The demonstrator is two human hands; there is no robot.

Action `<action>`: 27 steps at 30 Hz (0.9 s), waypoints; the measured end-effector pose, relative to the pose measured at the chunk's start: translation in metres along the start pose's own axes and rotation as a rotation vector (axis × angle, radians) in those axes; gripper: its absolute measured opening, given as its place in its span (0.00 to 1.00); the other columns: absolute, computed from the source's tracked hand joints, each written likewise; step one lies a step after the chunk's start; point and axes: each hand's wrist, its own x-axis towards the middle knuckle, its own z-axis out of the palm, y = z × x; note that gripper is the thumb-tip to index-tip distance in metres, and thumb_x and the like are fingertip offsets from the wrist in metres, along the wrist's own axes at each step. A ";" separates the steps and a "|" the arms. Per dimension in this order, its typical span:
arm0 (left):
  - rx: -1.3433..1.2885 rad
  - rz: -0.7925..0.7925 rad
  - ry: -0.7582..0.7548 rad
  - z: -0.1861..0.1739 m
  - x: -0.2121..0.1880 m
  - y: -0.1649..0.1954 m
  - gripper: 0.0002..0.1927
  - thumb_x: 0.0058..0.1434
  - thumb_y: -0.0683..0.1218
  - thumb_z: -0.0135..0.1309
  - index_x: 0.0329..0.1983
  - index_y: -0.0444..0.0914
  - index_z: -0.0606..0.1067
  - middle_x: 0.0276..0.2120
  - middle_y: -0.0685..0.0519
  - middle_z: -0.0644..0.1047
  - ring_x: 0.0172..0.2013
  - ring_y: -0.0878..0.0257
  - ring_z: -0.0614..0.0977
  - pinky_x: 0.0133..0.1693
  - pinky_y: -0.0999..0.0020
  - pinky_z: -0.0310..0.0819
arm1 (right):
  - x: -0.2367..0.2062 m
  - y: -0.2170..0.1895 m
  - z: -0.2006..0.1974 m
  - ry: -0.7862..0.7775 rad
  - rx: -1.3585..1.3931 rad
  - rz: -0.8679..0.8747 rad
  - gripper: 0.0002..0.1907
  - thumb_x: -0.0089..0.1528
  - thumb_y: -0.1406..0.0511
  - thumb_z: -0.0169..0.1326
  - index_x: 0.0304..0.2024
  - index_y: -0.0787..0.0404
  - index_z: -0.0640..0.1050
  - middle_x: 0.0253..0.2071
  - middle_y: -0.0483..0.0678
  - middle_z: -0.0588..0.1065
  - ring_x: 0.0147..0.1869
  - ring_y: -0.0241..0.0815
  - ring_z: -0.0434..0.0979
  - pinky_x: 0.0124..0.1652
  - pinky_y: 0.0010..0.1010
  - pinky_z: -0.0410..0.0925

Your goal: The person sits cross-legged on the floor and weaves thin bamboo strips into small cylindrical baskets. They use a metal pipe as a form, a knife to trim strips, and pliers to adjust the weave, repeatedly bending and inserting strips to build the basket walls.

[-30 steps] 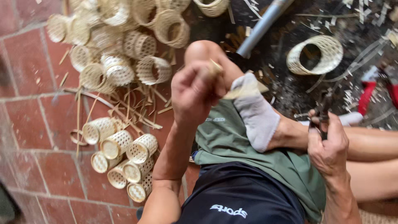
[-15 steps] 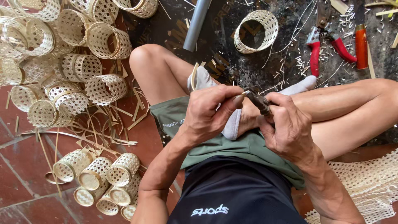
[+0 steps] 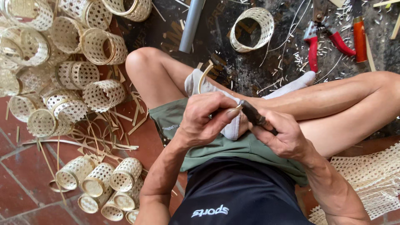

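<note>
Over the lap of the seated person, the left hand (image 3: 206, 118) pinches a thin curved bamboo strip (image 3: 203, 77) between thumb and closed fingers, the strip arching up beyond a white cloth (image 3: 196, 85) draped on the thigh. Touching it, the right hand (image 3: 283, 135) is clenched around a dark-handled knife (image 3: 254, 116), its tip meeting the strip at the left thumb. Farther out on the floor (image 3: 25, 191), woven bamboo cylinders (image 3: 100, 179) lie heaped toward the left edge; red-handled pliers (image 3: 321, 39) and a single woven ring (image 3: 252, 29) lie near the top edge.
</note>
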 end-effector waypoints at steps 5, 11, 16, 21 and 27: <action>0.000 -0.063 -0.010 0.000 -0.008 0.010 0.02 0.65 0.37 0.58 0.37 0.35 0.76 0.26 0.51 0.75 0.26 0.60 0.78 0.31 0.66 0.70 | -0.004 -0.005 0.011 -0.022 0.106 0.035 0.08 0.62 0.72 0.60 0.37 0.65 0.73 0.27 0.45 0.68 0.27 0.39 0.66 0.29 0.32 0.62; 0.037 -0.116 0.046 0.006 -0.014 0.009 0.02 0.65 0.36 0.59 0.35 0.33 0.77 0.24 0.54 0.77 0.24 0.66 0.78 0.28 0.72 0.70 | -0.004 -0.006 0.005 -0.057 0.097 -0.006 0.08 0.63 0.70 0.61 0.37 0.64 0.73 0.28 0.47 0.70 0.32 0.41 0.71 0.34 0.36 0.66; -0.206 -0.154 0.167 -0.001 -0.021 -0.004 0.04 0.69 0.35 0.54 0.44 0.30 0.78 0.30 0.51 0.79 0.28 0.65 0.79 0.31 0.73 0.74 | 0.000 0.019 -0.016 0.185 -0.192 -0.076 0.08 0.67 0.67 0.55 0.44 0.66 0.73 0.36 0.52 0.75 0.37 0.48 0.80 0.34 0.39 0.72; -0.706 0.010 0.350 -0.012 -0.019 -0.014 0.07 0.76 0.43 0.53 0.51 0.34 0.77 0.33 0.48 0.78 0.32 0.62 0.74 0.37 0.65 0.70 | 0.044 0.103 -0.060 0.490 -0.790 0.382 0.14 0.71 0.59 0.55 0.37 0.63 0.75 0.33 0.57 0.76 0.35 0.58 0.79 0.35 0.48 0.71; -1.036 0.180 0.303 -0.022 -0.004 -0.032 0.11 0.75 0.49 0.52 0.53 0.40 0.79 0.30 0.56 0.73 0.29 0.67 0.69 0.43 0.63 0.66 | 0.070 0.166 -0.064 0.449 -1.021 0.395 0.19 0.65 0.54 0.59 0.35 0.66 0.80 0.39 0.61 0.77 0.42 0.62 0.79 0.38 0.53 0.71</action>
